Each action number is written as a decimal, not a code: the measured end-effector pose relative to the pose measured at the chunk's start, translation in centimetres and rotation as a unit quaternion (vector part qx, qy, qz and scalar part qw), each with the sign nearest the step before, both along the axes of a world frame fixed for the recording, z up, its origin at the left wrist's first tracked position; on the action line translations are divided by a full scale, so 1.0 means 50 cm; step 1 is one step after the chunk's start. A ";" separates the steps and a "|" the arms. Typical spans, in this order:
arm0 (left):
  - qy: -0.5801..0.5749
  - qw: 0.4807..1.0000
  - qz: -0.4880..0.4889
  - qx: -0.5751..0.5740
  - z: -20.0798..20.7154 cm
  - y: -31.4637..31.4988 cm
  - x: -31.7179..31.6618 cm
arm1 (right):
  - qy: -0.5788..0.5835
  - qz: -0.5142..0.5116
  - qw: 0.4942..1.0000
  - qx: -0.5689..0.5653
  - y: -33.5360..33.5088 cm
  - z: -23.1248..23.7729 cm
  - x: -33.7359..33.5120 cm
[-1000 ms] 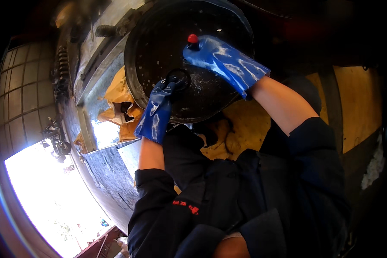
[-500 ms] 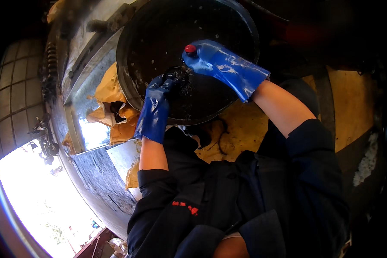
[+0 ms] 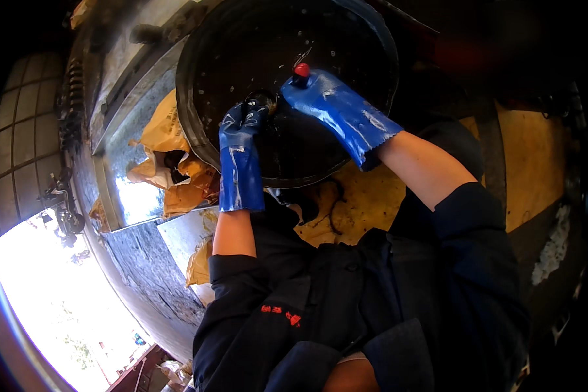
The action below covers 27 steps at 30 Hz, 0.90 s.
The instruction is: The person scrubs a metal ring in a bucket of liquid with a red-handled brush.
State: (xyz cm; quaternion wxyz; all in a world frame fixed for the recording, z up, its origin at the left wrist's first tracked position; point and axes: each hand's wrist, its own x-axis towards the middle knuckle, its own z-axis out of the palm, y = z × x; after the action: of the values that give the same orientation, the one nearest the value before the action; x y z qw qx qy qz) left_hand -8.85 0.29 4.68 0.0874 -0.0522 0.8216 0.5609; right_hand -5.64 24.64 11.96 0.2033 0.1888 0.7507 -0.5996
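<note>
Both my hands wear long blue rubber gloves and work over a wide black round tub [image 3: 187,91] of dark liquid with small bubbles. My left hand [image 3: 240,140] is closed on a dark, wet, rounded part [image 3: 261,99], whose far side shows a dull metallic gleam. Its exact kind is too dark to make out. In the fist of my right hand [image 3: 330,101] is a tool with a black handle and a red end [image 3: 301,69], which sticks up past the thumb. The tool's working end is hidden, close beside the dark part.
Left of the tub lie torn brown paper sacks [image 3: 163,130] beside a metal frame [image 3: 108,176]. A stained yellowish surface [image 3: 359,199] is beneath the tub's near side. Bright daylight enters at lower left, and a tan panel [image 3: 529,163] stands at right.
My left hand has risen slightly with the dark part, which has turned. My right hand has shifted a little, its red handle end now farther right and tilted more upright.
</note>
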 end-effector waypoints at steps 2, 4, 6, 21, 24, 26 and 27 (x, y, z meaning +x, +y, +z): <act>-0.010 0.999 0.025 0.020 -0.004 0.002 0.000 | -0.031 0.007 0.999 -0.019 0.012 -0.003 -0.001; -0.038 0.994 0.060 0.077 0.007 0.017 0.009 | -0.066 -0.017 0.998 -0.015 0.028 0.010 0.003; -0.056 0.985 0.090 0.134 0.019 0.029 0.011 | -0.012 -0.019 0.999 -0.025 0.043 -0.006 0.016; 0.151 0.922 -0.265 -0.240 0.065 0.088 0.027 | 0.059 0.338 0.860 0.377 0.013 0.003 -0.005; 0.110 0.840 -0.344 -0.405 0.068 0.086 0.048 | 0.072 0.391 0.823 0.406 0.008 -0.023 -0.014; -0.052 0.945 -0.222 -0.235 0.082 0.077 0.056 | 0.123 0.325 0.854 0.386 0.014 -0.057 -0.007; -0.131 0.969 -0.153 -0.141 0.088 0.073 0.058 | 0.094 0.270 0.895 0.342 0.023 -0.042 -0.008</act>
State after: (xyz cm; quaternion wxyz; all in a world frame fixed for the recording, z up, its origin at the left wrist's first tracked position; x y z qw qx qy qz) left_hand -5.96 3.95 9.06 0.2704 -0.0106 0.8721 0.4076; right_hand -6.05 25.77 9.85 0.2088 -0.0202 0.9471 -0.2428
